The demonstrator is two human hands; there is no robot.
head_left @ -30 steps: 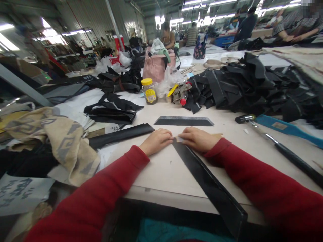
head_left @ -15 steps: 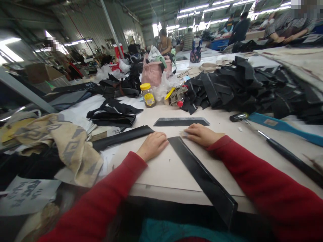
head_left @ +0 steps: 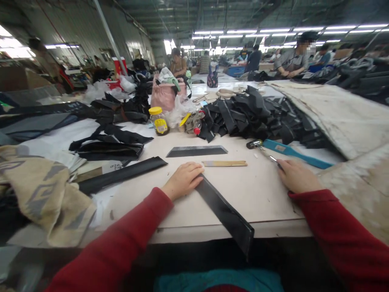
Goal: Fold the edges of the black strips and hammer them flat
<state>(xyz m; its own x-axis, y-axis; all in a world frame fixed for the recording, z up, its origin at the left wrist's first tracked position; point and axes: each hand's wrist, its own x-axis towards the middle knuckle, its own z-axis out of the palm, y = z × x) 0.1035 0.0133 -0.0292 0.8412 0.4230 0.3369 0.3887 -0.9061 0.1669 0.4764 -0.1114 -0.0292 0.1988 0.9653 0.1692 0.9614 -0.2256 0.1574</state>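
My left fingers lie flat, unclenched, on the strip's far tip; probably steadying it, since its near end overhangs the desk edge at 5 o'clock. My right fingers are wrapped round the hammer handle, head towards 10 o'clock; likely for control. Stick sits at 2 o'clock from my left, presumably kept reachable.

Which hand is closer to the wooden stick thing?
Left. Left hand: beside the stick, at its left end. Right hand: farther away, to its right, at the hammer.
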